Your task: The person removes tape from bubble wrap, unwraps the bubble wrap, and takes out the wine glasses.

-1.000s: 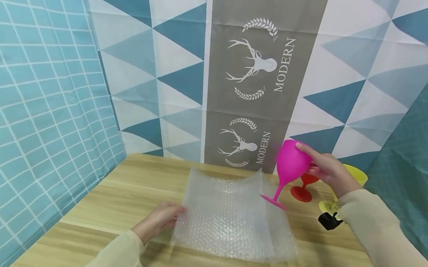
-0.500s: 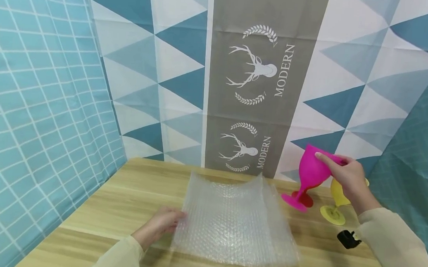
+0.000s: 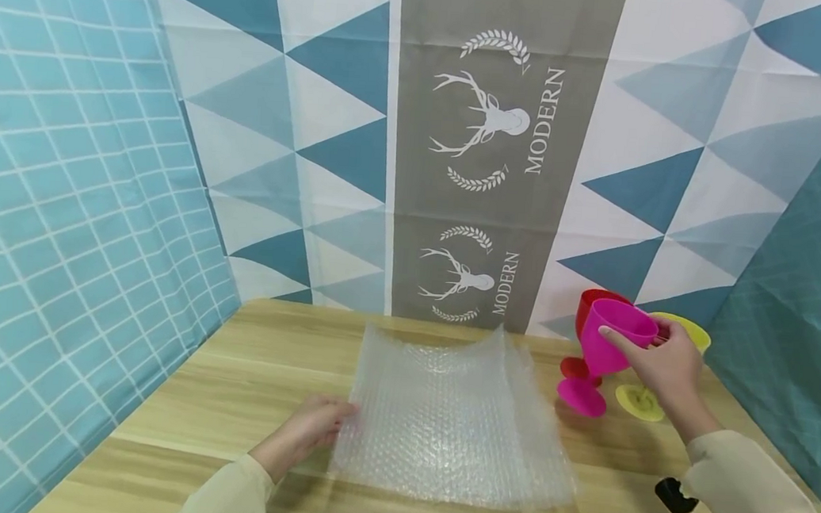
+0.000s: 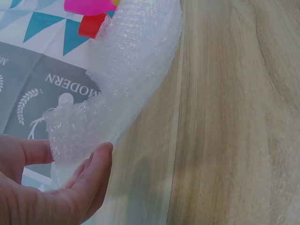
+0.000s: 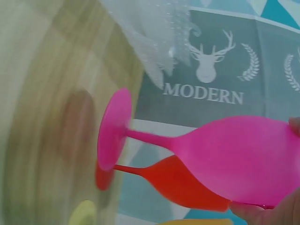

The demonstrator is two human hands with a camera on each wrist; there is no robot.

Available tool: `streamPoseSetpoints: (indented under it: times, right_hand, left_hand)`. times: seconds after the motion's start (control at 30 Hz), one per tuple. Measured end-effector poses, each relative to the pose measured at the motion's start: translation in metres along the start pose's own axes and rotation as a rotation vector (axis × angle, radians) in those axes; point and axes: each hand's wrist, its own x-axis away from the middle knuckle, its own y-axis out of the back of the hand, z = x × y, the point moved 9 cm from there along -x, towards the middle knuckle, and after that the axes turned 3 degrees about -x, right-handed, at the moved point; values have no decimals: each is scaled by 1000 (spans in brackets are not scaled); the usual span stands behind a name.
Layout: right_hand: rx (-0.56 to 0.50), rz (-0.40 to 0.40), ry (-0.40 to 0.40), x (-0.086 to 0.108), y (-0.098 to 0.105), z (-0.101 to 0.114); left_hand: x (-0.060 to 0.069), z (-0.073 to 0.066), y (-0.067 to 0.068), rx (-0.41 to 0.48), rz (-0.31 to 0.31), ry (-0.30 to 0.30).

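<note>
My right hand [image 3: 667, 366] grips a pink plastic wine glass [image 3: 608, 342] by its bowl, near the rim. The glass leans a little, and its foot [image 5: 114, 129] seems just off the table, though contact is hard to judge. Right behind it stands a red wine glass [image 5: 187, 185], partly hidden by the pink one. A yellow wine glass [image 3: 639, 402] is upright beside them, its upper part largely behind my right hand. At the left, my left hand [image 3: 313, 424] holds the edge of a clear bubble wrap sheet [image 3: 441, 426], with thumb and fingers on either side [image 4: 75, 136].
The wooden table [image 3: 290, 343] ends at a patterned cloth backdrop [image 3: 345, 164]. Blue checked cloth [image 3: 62, 224] hangs on the left, and a teal cloth [image 3: 799, 315] closes off the right side. A black wrist strap piece [image 3: 676, 496] hangs under the right sleeve.
My right hand has carried the pink wine glass rightward and lower, from above the bubble wrap to in front of the red glass. The left hand stays on the bubble wrap.
</note>
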Motion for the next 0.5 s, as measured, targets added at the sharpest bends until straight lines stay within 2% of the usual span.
streamPoseSetpoints:
  times: [0.13,0.33,0.5]
  right_hand:
    - [-5,-9,6,0,-1,-6]
    - [-41,-32,-18,1,-2,-18]
    - [-28,-52,-54,6,-8,-30]
  left_hand:
    - [-2,-7,0,7,26,-23]
    - [-6,-11,1,4,25,-29]
    - [-4,-5,-2,21,43,-37]
